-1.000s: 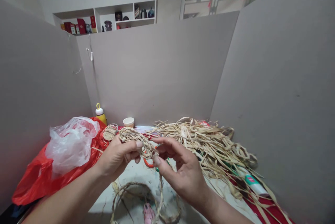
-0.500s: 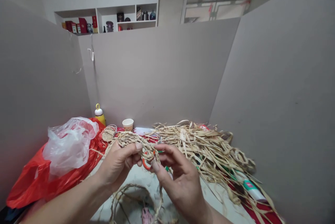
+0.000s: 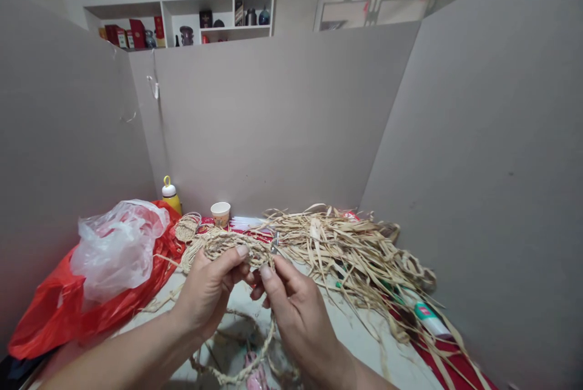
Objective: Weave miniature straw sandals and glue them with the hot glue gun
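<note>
A coiled piece of braided straw (image 3: 223, 244) is held up over the table between my two hands. My left hand (image 3: 204, 293) is closed on the coil's lower edge, with its thumb on top. At the coil's right end, my right hand (image 3: 303, 311) pinches the braid between thumb and fingers. The loose braid (image 3: 262, 353) hangs from there in a loop down to the tabletop. Just behind the right fingertips a small metal tip (image 3: 275, 242) shows; the rest of it is hidden. Under the loop lies a pink object (image 3: 255, 375), partly covered by the braid.
Dry straw strips (image 3: 337, 244) are heaped at the back right, beside a white and green tube (image 3: 430, 320). Red and clear plastic bags (image 3: 116, 250) fill the left side. A paper cup (image 3: 221, 214) and a yellow bottle (image 3: 171, 198) stand at the back. Grey partitions (image 3: 264, 123) enclose the table.
My right hand has moved left and in against the coil, its fingers closing on the braid. An orange ring seen behind the hands is now hidden. The hanging loop has shifted.
</note>
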Action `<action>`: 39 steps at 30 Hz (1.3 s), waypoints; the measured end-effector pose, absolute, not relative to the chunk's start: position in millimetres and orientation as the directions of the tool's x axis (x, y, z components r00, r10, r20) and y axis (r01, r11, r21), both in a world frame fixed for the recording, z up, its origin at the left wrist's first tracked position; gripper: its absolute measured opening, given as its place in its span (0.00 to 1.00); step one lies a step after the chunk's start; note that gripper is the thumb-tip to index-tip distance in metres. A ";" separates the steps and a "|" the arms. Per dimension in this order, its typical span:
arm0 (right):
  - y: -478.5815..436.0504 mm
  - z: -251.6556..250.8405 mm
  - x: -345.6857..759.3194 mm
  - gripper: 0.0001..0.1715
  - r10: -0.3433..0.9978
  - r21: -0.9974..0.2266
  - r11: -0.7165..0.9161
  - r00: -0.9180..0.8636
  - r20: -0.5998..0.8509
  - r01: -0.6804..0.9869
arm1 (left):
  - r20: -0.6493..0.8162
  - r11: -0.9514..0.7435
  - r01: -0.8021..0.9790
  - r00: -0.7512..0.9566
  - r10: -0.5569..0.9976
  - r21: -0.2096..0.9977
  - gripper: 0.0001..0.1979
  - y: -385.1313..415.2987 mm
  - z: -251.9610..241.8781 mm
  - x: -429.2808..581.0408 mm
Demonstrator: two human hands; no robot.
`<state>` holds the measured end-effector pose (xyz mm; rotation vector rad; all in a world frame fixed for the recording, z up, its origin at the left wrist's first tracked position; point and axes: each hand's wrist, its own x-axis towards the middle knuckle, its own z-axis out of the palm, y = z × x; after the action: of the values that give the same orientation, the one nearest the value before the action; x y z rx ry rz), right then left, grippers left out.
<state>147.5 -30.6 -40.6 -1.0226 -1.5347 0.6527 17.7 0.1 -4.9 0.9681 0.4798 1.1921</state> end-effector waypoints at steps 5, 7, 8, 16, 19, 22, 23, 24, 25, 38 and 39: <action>-31.3 -45.6 148.4 0.13 0.866 -0.833 0.480 0.001 0.499 0.275 | 0.165 0.049 -0.552 0.330 0.930 0.832 0.12 -3.8 -7.1 19.3; -30.6 -46.7 148.4 0.13 0.869 -0.844 0.476 0.018 0.495 0.246 | 0.158 0.051 -0.546 0.329 0.931 0.836 0.11 -5.0 -9.2 21.0; -30.1 -46.7 148.6 0.12 0.872 -0.852 0.473 0.021 0.489 0.224 | 0.157 0.053 -0.544 0.331 0.930 0.837 0.10 -5.6 -10.1 21.7; -26.8 -29.9 163.8 0.14 0.902 -0.900 0.432 -0.041 0.430 0.066 | 0.157 0.082 -0.373 0.568 0.808 0.924 0.21 4.6 5.3 3.8; -27.4 -18.3 174.8 0.14 0.905 -0.896 0.422 -0.120 0.408 0.140 | 0.200 -0.048 -0.268 0.576 0.793 0.962 0.21 15.1 17.4 -10.4; -30.2 -8.4 181.2 0.13 0.889 -0.844 0.450 -0.240 0.390 0.294 | 0.202 -0.132 -0.169 0.517 0.832 0.977 0.15 21.0 22.3 -16.4; -31.4 -6.2 181.7 0.13 0.878 -0.816 0.468 -0.283 0.386 0.339 | 0.190 -0.140 -0.132 0.523 0.831 0.981 0.13 21.6 21.6 -16.3; -32.5 -4.6 181.6 0.12 0.867 -0.790 0.486 -0.324 0.379 0.374 | 0.178 -0.147 -0.100 0.540 0.823 0.984 0.11 21.8 20.0 -15.4; -33.5 -3.7 181.1 0.12 0.855 -0.770 0.501 -0.364 0.369 0.396 | 0.170 -0.154 -0.077 0.566 0.807 0.985 0.10 21.7 17.7 -14.0; -34.2 -12.2 180.1 0.13 0.812 -0.881 0.436 -0.503 0.297 0.183 | 0.068 0.011 -0.134 0.571 0.818 0.991 0.09 11.9 5.3 -1.7; -34.7 -12.6 179.9 0.13 0.812 -0.882 0.437 -0.500 0.301 0.178 | 0.069 0.016 -0.142 0.569 0.820 0.990 0.09 10.9 4.4 -1.4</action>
<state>179.9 -34.7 -12.6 -0.8341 -1.9368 1.0690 -1.4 10.9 4.4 1.3555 0.6431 0.8340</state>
